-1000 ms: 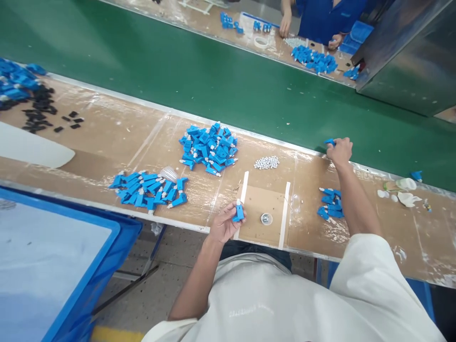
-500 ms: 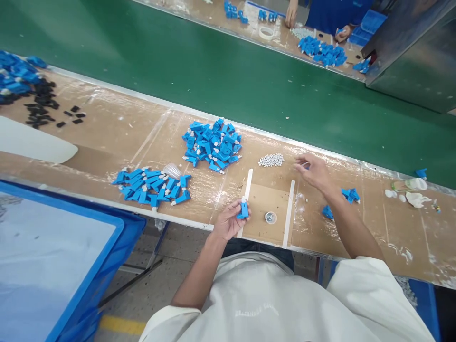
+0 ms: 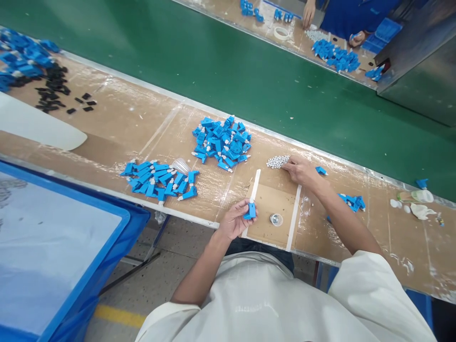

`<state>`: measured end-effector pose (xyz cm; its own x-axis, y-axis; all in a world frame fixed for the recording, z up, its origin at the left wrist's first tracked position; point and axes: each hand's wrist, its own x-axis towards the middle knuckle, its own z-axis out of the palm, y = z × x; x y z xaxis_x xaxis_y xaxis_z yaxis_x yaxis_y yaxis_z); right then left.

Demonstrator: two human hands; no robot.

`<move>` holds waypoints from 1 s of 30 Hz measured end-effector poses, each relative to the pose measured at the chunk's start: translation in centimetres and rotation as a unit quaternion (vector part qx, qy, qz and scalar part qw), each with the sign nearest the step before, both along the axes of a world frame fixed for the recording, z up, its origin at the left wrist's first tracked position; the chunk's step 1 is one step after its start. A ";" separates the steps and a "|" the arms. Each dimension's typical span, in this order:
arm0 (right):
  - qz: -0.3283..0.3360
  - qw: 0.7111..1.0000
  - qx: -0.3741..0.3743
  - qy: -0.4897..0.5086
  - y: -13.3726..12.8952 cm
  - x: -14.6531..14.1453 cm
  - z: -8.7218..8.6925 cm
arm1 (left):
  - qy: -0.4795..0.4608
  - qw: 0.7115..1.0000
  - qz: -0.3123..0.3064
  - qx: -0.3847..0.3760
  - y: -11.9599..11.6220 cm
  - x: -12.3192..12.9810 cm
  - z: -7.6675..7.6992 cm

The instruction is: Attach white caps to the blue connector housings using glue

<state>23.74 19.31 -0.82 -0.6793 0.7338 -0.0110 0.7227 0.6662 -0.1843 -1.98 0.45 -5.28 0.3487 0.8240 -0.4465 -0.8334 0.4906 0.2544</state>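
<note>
My left hand (image 3: 233, 219) is closed on a blue part (image 3: 251, 210) with a white tip pointing up, above the left strip of white tape. At the right edge of a heap of small grey pieces (image 3: 276, 162), my right hand (image 3: 298, 170) has its fingertips pressed together; whether they pinch a piece is too small to tell. A small clear cup (image 3: 276, 219) with shiny bits inside stands between the two tape strips. One blue piece (image 3: 321, 170) lies just beyond my right hand. More blue parts (image 3: 352, 202) lie beside my right forearm.
Two piles of blue parts (image 3: 223, 142) (image 3: 160, 180) lie to the left, one with clear plastic cups (image 3: 181, 165). Black pieces (image 3: 53, 88) lie far left. Beyond the green belt (image 3: 228, 66) a person (image 3: 356, 16) works. A bottle (image 3: 415, 196) lies right.
My right hand has moved left to the grey heap and its fingers have closed together. A blue piece now shows beyond it. My left hand still holds its blue part; the view has shifted slightly.
</note>
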 end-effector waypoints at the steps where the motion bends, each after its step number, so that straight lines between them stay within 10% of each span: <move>1: -0.001 1.000 -0.001 -0.025 0.1 -0.3 0.4 | 0.001 1.000 -0.001 0.001 0.0 0.0 0.0; 13: 0.057 0.944 -0.028 -0.324 -0.7 -4.4 3.7 | 0.017 1.000 0.004 0.000 0.1 0.0 0.5; 17: 0.032 0.971 -0.068 -0.226 -0.5 -3.6 3.5 | 0.029 0.999 0.017 -0.002 0.1 0.0 0.4; 21: -0.054 0.988 -0.121 0.079 -2.5 -2.8 3.8 | 0.034 0.999 0.026 0.016 0.2 0.0 0.8; 30: -0.205 0.743 -0.354 0.530 -14.6 -5.7 4.5 | 0.082 0.990 -0.030 0.112 -0.4 0.6 3.8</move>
